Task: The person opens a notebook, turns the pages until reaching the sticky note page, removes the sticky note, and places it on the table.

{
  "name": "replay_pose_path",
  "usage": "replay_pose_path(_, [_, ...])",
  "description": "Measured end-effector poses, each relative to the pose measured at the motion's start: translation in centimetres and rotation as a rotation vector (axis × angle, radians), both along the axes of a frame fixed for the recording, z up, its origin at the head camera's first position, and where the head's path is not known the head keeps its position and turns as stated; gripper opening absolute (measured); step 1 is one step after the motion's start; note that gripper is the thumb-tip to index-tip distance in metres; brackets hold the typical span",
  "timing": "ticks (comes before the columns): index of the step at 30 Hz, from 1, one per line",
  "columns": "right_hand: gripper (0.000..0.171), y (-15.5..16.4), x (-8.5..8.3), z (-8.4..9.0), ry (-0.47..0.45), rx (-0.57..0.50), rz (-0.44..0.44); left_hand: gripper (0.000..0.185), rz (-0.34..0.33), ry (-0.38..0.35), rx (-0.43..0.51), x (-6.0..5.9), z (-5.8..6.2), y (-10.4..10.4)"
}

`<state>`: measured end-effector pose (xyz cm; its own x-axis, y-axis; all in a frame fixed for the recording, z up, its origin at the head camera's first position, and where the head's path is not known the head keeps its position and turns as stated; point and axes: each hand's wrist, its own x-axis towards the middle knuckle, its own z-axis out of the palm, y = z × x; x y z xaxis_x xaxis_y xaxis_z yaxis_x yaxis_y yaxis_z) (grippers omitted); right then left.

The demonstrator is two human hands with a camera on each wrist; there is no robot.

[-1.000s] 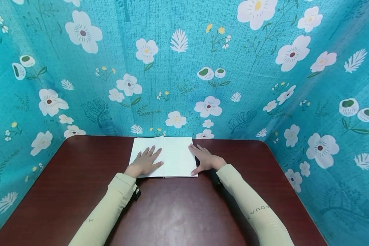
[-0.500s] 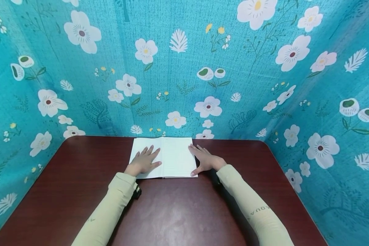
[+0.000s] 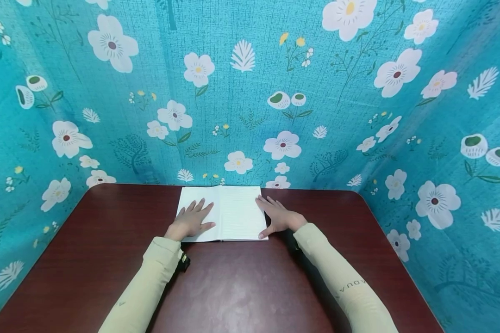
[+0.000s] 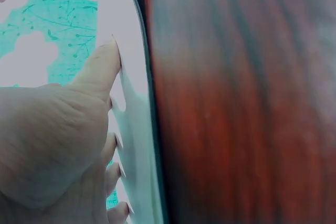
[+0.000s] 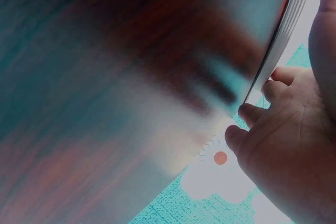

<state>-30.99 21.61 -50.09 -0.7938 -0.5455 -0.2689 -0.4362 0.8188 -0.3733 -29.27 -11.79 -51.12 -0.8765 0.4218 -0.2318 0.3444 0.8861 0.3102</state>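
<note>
An open notebook [image 3: 239, 212] with lined white pages lies flat at the far side of the table, its spine fold running away from me. My left hand [image 3: 190, 221] rests with spread fingers on the left page. In the left wrist view its thumb [image 4: 102, 66] and fingertips touch the white page [image 4: 134, 103]. At the notebook's right edge, my right hand [image 3: 280, 216] has its fingertips on the upper margin and its thumb at the lower corner. The right wrist view shows the right hand's fingers [image 5: 252, 114] against the notebook's edge, with the page stack [image 5: 283, 30] seen side on.
The dark red-brown table [image 3: 237, 286] reaches from the person toward a blue flowered cloth [image 3: 250, 120], which hangs behind it and along both sides. Both forearms wear pale sleeves [image 3: 350, 286], with a dark band [image 3: 184, 262] at the left wrist.
My left hand has slid a little to the left across the left page, away from the fold. The right hand stays in place at the right edge.
</note>
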Motion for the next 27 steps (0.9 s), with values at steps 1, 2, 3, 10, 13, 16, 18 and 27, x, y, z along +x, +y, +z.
replay_pose_path(1, [0.129, 0.0, 0.0, 0.0, 0.001, 0.0, 0.0, 0.072, 0.002, 0.002, 0.001, 0.0, -0.2, -0.1])
replay_pose_path(2, [0.129, 0.0, 0.0, 0.0, 0.001, -0.002, 0.0, 0.073, 0.004, 0.005, 0.002, 0.0, -0.4, -0.2])
replay_pose_path(3, [0.129, 0.0, 0.0, 0.1, 0.0, -0.003, -0.001, 0.073, 0.007, 0.006, 0.003, -0.1, -0.7, -0.3])
replay_pose_path(10, [0.13, 0.0, 0.0, 0.2, -0.006, -0.001, -0.004, 0.074, 0.005, -0.01, 0.002, -0.2, -0.4, -0.2])
replay_pose_path(13, [0.13, 0.0, 0.0, 0.3, -0.006, -0.005, -0.008, 0.073, 0.0, -0.009, 0.026, -0.1, 0.3, 0.0])
replay_pose_path(16, [0.129, 0.1, 0.1, 0.3, -0.013, -0.005, -0.009, 0.068, -0.016, 0.028, 0.067, 0.1, 0.8, 0.1])
replay_pose_path(18, [0.129, 0.1, 0.1, 0.3, -0.023, -0.007, -0.006, 0.066, -0.028, 0.051, 0.087, 0.3, 0.9, 0.2])
replay_pose_path(27, [0.128, 0.1, -0.1, 0.1, -0.031, -0.021, 0.006, 0.05, -0.187, 0.191, 0.204, 1.8, 1.6, 2.0])
